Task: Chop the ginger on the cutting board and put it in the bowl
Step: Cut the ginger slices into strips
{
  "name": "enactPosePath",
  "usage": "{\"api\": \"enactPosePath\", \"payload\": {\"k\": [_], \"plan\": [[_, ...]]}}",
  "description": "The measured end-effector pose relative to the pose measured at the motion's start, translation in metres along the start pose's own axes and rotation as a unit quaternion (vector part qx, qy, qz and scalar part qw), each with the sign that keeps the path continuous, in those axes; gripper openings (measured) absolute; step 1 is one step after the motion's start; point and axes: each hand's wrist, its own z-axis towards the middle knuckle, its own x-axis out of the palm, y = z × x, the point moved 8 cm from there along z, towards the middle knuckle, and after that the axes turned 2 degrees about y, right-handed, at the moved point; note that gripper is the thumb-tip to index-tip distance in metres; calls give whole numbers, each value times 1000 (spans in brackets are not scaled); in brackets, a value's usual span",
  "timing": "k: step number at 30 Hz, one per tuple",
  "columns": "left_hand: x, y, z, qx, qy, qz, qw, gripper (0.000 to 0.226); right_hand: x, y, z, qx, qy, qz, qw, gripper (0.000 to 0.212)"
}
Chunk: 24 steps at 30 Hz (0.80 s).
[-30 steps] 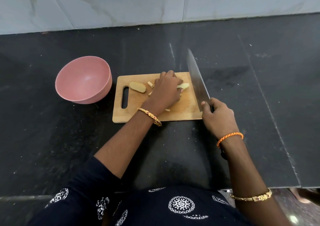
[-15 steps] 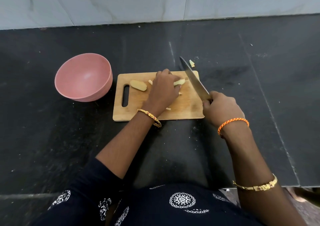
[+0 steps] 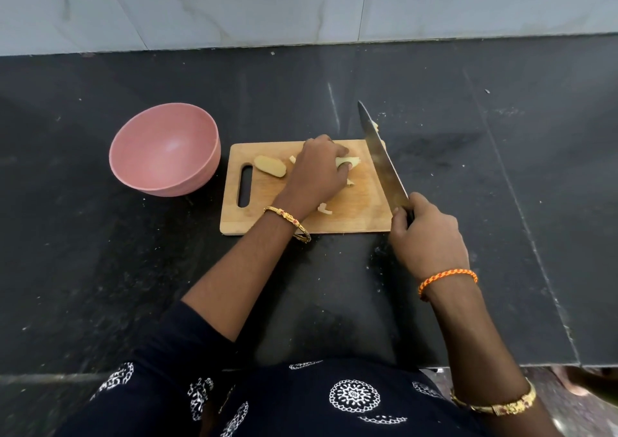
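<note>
A wooden cutting board (image 3: 364, 209) lies on the black counter (image 3: 501, 202), and it is the landmark here. The left hand (image 3: 316, 175) rests on the middle of the board with its fingers curled down. Its fingertips pinch a pale piece of ginger (image 3: 349, 161) and press it flat on the wood. The left arm comes in from the near side of the board, with a gold bangle (image 3: 289, 223) at the wrist above the board's near edge.

The right hand (image 3: 428, 239) is at the near right corner of the board. Its fingers are wrapped tight around the handle of a big knife (image 3: 381, 159). The blade points away from the person, along the right edge of the board, just right of the held ginger and tilted up off the wood. An orange thread band (image 3: 448, 279) sits on the right wrist.

A bigger ginger chunk (image 3: 270, 166) lies on the board near the handle hole. Small cut bits (image 3: 324, 209) lie near the left wrist. A pink bowl (image 3: 165, 150) stands just left of the board.
</note>
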Motion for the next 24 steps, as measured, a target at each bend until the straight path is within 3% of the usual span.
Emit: {"api": "enactPosePath", "payload": {"k": [5, 9, 12, 19, 24], "plan": [[-10, -1, 3, 6, -23, -8, 1000, 27, 7, -1, -1, 3, 32, -2, 999, 17], [-24, -7, 21, 33, -64, -51, 996, 29, 2, -3, -3, 7, -15, 56, 998, 21], [-11, -14, 59, 63, -1, -57, 996, 32, -4, -4, 2, 8, -50, 104, 993, 21], [38, -39, 111, 149, 188, 58, 969, 33, -13, -11, 7, 22, -78, 125, 989, 24], [39, -45, 114, 159, 206, 115, 959, 23, -9, -14, 8, 25, -67, 129, 989, 24]]}}
